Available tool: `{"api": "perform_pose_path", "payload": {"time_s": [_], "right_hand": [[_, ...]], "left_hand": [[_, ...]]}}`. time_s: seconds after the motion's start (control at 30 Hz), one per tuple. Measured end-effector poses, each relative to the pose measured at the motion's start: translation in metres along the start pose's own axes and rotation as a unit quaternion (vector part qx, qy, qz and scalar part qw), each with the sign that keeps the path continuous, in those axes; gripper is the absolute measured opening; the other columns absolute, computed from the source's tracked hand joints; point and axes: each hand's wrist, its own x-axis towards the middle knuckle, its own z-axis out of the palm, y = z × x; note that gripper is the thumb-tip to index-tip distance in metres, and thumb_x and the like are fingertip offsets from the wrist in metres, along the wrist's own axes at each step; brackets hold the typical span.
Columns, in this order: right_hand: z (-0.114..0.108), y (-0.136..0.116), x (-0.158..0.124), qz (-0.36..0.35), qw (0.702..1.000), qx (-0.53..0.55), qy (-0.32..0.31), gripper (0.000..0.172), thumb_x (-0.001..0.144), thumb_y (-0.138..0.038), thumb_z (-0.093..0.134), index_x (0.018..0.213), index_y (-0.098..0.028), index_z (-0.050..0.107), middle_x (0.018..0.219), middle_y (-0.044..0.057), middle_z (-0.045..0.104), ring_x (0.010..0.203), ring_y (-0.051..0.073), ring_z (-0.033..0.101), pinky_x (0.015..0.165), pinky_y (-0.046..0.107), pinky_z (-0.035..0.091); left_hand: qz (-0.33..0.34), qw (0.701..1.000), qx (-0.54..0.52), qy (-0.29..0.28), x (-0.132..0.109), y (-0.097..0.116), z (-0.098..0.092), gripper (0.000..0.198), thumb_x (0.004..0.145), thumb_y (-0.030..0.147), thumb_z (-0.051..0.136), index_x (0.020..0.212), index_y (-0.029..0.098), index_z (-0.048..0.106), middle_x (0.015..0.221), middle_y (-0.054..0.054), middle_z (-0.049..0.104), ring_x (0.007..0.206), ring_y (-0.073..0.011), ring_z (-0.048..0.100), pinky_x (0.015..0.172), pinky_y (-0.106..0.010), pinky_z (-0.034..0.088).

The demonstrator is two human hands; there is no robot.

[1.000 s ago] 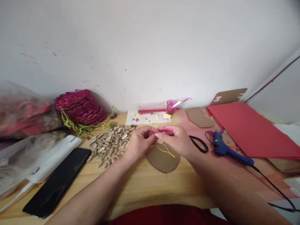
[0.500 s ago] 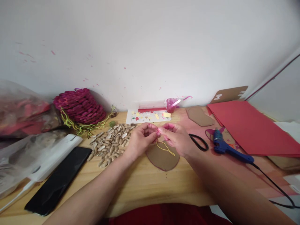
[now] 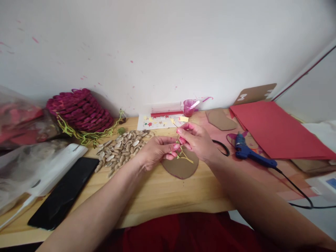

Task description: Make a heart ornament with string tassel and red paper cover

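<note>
Above a brown cardboard oval (image 3: pixel 181 169) with a pinkish edge, my two hands are close together. My left hand (image 3: pixel 160 148) is closed, thumb against fingers, on a yellow-green yarn (image 3: pixel 186 157) whose loose ends hang over the cardboard. Slightly higher, my right hand (image 3: pixel 195 138) pinches the upper part of the same strand. A thin dark tip pokes up past the right fingertips; I cannot make out what it is. Left of the hands lies a heap of peanut shells (image 3: pixel 123 150).
A blue glue gun (image 3: pixel 254 155) with a black cord lies right, near red sheets (image 3: pixel 280 129). Cardboard pieces (image 3: pixel 220 119), a pink-stained cup (image 3: pixel 189 107) and star stickers (image 3: pixel 149 124) are behind. At left are a magenta shell-covered object (image 3: pixel 81 110), a black phone (image 3: pixel 64 192) and plastic bags (image 3: pixel 15 171).
My right hand has risen above the left, and the hands have drawn slightly apart along the yarn. More strand shows between them. The camera view has shifted a little.
</note>
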Motion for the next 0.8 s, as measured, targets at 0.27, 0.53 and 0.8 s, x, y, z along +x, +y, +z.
{"api": "perform_pose_path", "payload": {"time_s": [0.27, 0.53, 0.8], "right_hand": [[0.0022, -0.0033, -0.0007, 0.003, 1.000, 0.018, 0.001, 0.036, 0.074, -0.045, 0.081, 0.081, -0.019, 0.057, 0.056, -0.005, 0.059, 0.043, 0.006, 0.048, 0.037, 0.017, 0.029], [-0.0001, -0.0003, 0.0030, 0.016, 0.999, 0.048, 0.012, 0.040, 0.071, -0.049, 0.083, 0.081, -0.019, 0.058, 0.061, -0.004, 0.065, 0.037, 0.003, 0.041, 0.033, 0.017, 0.021], [0.0002, 0.0004, 0.0032, -0.008, 0.998, 0.054, 0.009, 0.038, 0.073, -0.047, 0.082, 0.080, -0.019, 0.057, 0.060, -0.004, 0.065, 0.038, 0.005, 0.045, 0.034, 0.018, 0.028]], "left_hand": [[-0.018, 1.000, -0.008, -0.017, -0.0012, 0.0007, -0.0003, 0.032, 0.066, 0.022, 0.092, 0.092, 0.012, 0.076, 0.080, -0.005, 0.075, 0.054, -0.0080, 0.067, 0.049, -0.014, 0.056], [-0.011, 1.000, -0.014, -0.009, 0.0016, -0.0008, -0.0025, 0.023, 0.071, 0.022, 0.089, 0.087, 0.010, 0.077, 0.073, -0.006, 0.074, 0.056, -0.0090, 0.068, 0.051, -0.013, 0.057], [-0.012, 1.000, -0.007, -0.020, 0.0010, -0.0031, -0.0026, 0.029, 0.069, 0.030, 0.091, 0.087, 0.011, 0.077, 0.073, -0.004, 0.071, 0.058, -0.0101, 0.069, 0.050, -0.014, 0.057]]}}
